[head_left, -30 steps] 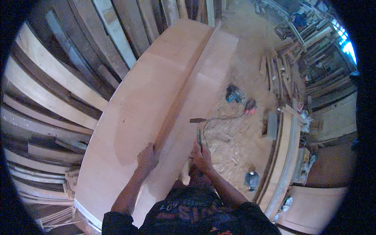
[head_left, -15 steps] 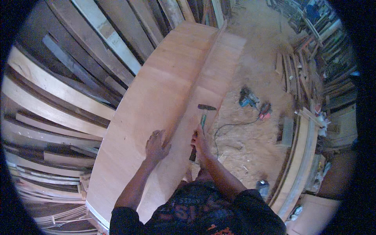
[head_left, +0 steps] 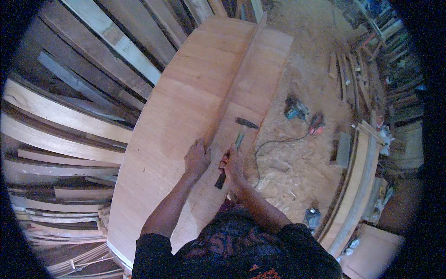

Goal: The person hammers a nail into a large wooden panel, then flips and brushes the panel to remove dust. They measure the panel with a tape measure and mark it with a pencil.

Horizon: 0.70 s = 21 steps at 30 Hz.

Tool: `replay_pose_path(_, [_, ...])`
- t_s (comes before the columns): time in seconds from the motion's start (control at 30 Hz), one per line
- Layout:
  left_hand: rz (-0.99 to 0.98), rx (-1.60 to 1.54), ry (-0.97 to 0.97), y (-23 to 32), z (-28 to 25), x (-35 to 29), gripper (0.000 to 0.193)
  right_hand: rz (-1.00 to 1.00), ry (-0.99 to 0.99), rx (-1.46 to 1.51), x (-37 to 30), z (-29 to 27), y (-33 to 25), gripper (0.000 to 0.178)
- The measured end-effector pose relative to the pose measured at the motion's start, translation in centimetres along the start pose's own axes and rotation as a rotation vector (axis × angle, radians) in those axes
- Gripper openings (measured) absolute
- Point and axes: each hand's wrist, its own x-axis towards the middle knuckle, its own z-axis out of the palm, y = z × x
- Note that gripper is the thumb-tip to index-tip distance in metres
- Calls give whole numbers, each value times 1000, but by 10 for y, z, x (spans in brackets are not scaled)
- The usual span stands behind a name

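Observation:
A large reddish-brown wood panel (head_left: 172, 107) lies before me, with a thin raised wooden strip (head_left: 236, 86) running lengthwise along it. My left hand (head_left: 197, 158) rests on the panel against the left side of that strip, fingers extended and holding nothing. Closed around the handle of a hammer (head_left: 247, 123) is my right hand (head_left: 234, 165). The hammer's dark head is above the part of the panel right of the strip, and the dark butt of its handle sticks out below my fist. Whether the head touches the wood, I cannot tell.
Stacks of long boards (head_left: 69, 135) fill the left side. On the sawdust-covered floor (head_left: 283, 172) at right lie a blue power tool (head_left: 296, 110), a red one (head_left: 317, 125) and a dark cord (head_left: 278, 141). Long planks (head_left: 357, 186) and a dark container (head_left: 312, 217) stand further right.
My left hand has slid right and slightly forward, closer to the raised strip. The hammer's head has tilted and its handle end has swung left. The whole view has shifted slightly.

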Motion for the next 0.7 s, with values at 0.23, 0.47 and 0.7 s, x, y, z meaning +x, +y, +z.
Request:
replay_pose_path(0.23, [-8,-16,-48,-1,-1,4,37,12,40,-166,-16,12,-21,43])
replay_pose_path(0.47, [-29,-32,-58,-3,3,4,33,25,-13,-273,-34,27,-32,42])
replay_pose_path(0.7, [16,-33,-3,-2,-1,7,38,-175,194,138,-27,21,-24,41])
